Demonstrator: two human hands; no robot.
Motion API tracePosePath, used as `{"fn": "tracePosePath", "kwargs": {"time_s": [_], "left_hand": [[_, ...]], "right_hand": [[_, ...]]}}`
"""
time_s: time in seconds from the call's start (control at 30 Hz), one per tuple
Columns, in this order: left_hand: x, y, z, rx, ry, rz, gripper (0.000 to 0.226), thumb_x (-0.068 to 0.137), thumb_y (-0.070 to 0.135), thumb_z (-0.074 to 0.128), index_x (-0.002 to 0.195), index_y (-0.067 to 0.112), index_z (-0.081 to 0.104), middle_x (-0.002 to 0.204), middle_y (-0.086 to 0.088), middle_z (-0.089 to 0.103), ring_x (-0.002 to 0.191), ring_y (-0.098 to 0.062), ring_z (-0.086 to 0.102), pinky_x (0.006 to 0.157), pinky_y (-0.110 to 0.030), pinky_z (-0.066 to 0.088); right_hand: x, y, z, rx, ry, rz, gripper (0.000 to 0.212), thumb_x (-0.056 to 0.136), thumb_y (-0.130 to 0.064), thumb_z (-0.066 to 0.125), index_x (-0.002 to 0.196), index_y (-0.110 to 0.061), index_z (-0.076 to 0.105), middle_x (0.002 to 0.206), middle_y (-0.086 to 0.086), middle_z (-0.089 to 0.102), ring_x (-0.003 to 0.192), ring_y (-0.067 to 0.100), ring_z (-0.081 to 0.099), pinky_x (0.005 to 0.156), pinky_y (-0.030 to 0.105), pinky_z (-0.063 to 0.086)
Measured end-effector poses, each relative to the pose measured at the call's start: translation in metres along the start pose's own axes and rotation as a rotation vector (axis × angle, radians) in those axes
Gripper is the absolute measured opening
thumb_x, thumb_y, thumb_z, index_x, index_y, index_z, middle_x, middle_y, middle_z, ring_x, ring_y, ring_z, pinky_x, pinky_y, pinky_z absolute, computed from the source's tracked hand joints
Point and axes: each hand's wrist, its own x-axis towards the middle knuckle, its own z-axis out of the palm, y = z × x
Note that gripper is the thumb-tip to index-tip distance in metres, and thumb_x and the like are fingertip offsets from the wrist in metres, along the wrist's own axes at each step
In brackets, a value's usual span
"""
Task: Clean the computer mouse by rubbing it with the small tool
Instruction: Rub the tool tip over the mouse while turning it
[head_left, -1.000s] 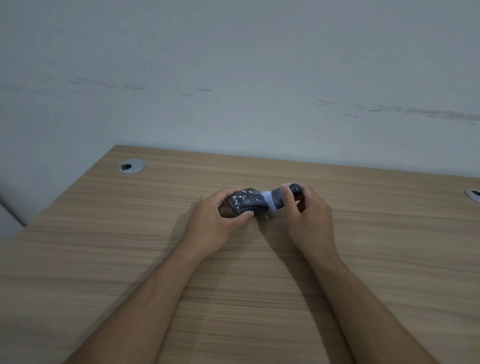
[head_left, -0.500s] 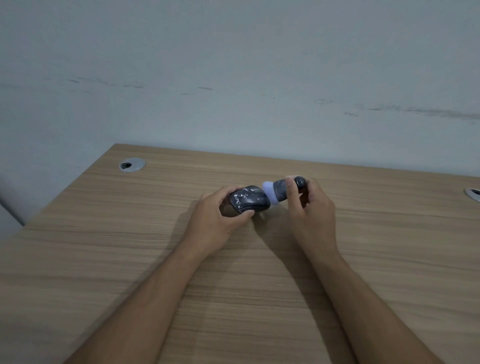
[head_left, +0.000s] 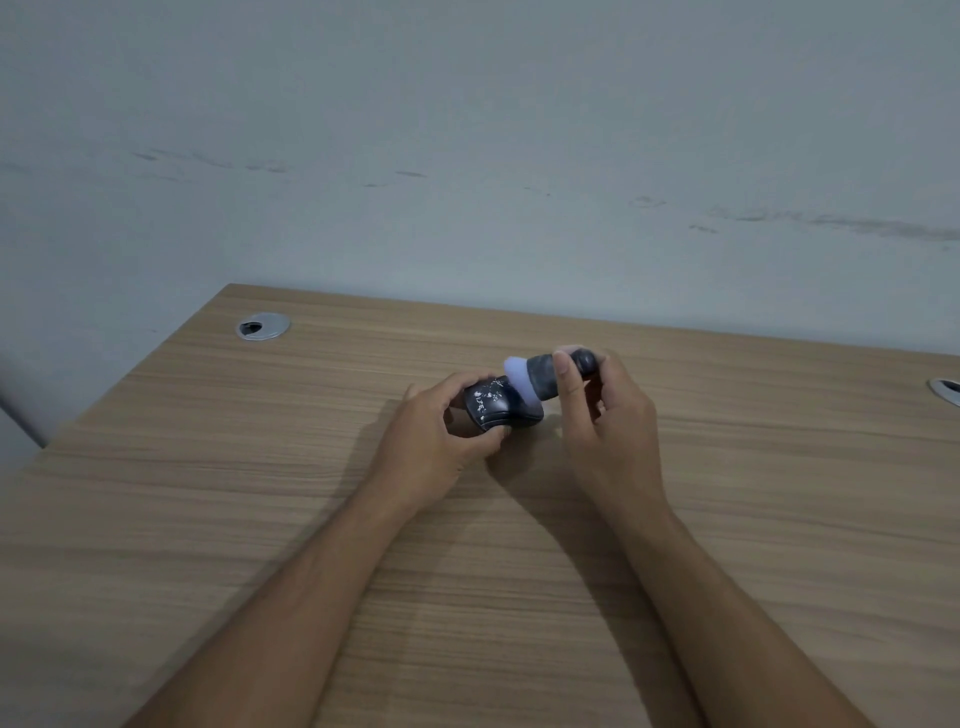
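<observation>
The computer mouse sits near the middle of the wooden tabletop, dark with pale flecks across its back. Its long axis runs roughly left to right, and which end is the front cannot be told. The small tool lies with its long axis slanting from upper right down to lower left: a dark handle ending in a pale, rounded head that points down-left and touches the top right of the mouse.

The left hand has its grip curled closed around the mouse's left end, thumb against the near side and fingers wrapped over the far side, holding it against the tabletop. The right hand has its grip pinched closed on the tool's dark handle, the thumb laid across the near face and the other fingers behind it, the hand raised above the tabletop.

Two round metal cable grommets are set in the tabletop, one at the far left and one at the right edge.
</observation>
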Motion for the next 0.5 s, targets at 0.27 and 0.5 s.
{"fn": "tracePosePath", "kwargs": {"time_s": [0.27, 0.5], "left_hand": [[-0.001, 0.001, 0.000, 0.007, -0.022, 0.038, 0.060, 0.084, 0.021, 0.093, 0.137, 0.040, 0.073, 0.124, 0.011, 0.080, 0.127, -0.022, 0.067, 0.109, -0.043, 0.056], [-0.001, -0.002, 0.000, 0.090, 0.041, 0.060, 0.064, 0.081, 0.024, 0.095, 0.139, 0.040, 0.073, 0.124, 0.007, 0.074, 0.113, -0.007, 0.063, 0.085, 0.001, 0.039]], "right_hand": [[0.007, 0.009, -0.003, -0.052, 0.028, 0.116, 0.017, 0.112, -0.034, 0.063, 0.112, -0.022, 0.074, 0.093, -0.005, 0.074, 0.077, 0.008, 0.064, 0.069, 0.014, 0.042], [0.001, 0.005, 0.003, -0.092, -0.049, -0.023, 0.016, 0.113, -0.031, 0.063, 0.116, -0.020, 0.074, 0.099, -0.004, 0.074, 0.081, 0.005, 0.065, 0.075, 0.011, 0.045]]}}
